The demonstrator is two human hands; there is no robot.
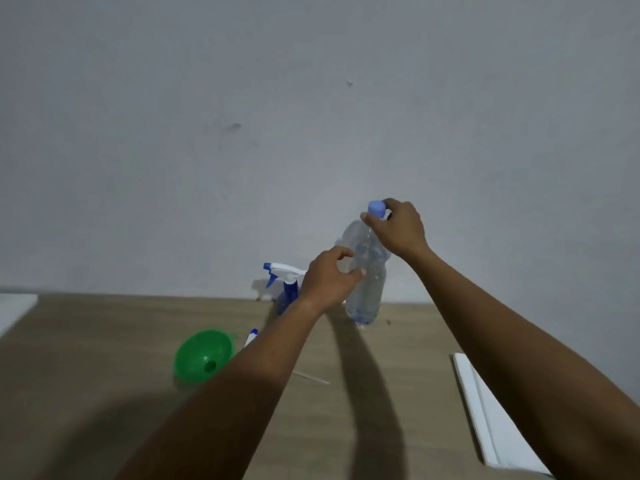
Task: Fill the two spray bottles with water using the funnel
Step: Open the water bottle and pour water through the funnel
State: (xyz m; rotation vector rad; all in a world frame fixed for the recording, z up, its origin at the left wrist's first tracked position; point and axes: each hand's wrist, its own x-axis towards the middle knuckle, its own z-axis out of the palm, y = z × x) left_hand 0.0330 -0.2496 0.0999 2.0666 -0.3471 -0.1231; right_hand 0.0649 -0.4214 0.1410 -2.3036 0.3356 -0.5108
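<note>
A tall clear water bottle (367, 282) with a light blue cap (376, 208) stands upright near the wall. My right hand (398, 228) pinches the cap from the right. My left hand (330, 277) curls around the bottle's middle from the left, fingers touching its side. A spray bottle (287, 289) with a white and blue trigger head stands just left of it, partly hidden by my left wrist. A green funnel (204, 355) lies on its side on the table. A second white and blue spray head (251, 337) peeks out from behind my left forearm.
The wooden table (398, 393) meets a plain grey wall. A white flat board (491, 414) lies at the right front. A thin stick or tube (311, 376) lies mid-table. A white surface (14, 310) sits at the far left edge.
</note>
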